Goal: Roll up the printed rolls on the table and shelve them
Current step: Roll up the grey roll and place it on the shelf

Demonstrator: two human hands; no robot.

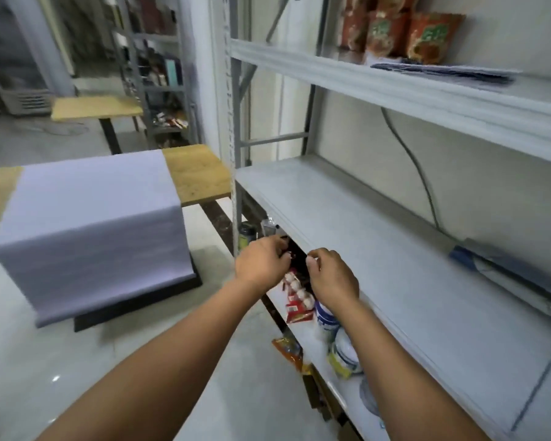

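**Storeroom: both grips at the front lip of the middle shelf [347, 224]**

Grey metal racking fills the right side of the view, and its middle shelf is the reference for all that follows. The left grip [261, 259] and right grip [331, 275] sit close together at the shelf's front lip, near its left end. The fingers of both are curled toward a dark patch [296, 259] between them. Motion blur hides whether they pinch anything, so I cannot tell the state of either grip.

A rolled print [503, 272] with a blue edge lies on the shelf, far to the right against the back wall. Left of the shelf, a pale lilac printed sheet [86, 218] lies unrolled across a wooden bench [198, 173] and hangs over its near edge.

One level above the shelf are flat sheets [442, 73] and red snack bags [433, 36]. Below it, under the grips, are red packets [296, 300] and a blue-and-white tub [326, 316]. A cable [420, 173] runs down the wall behind the shelf.
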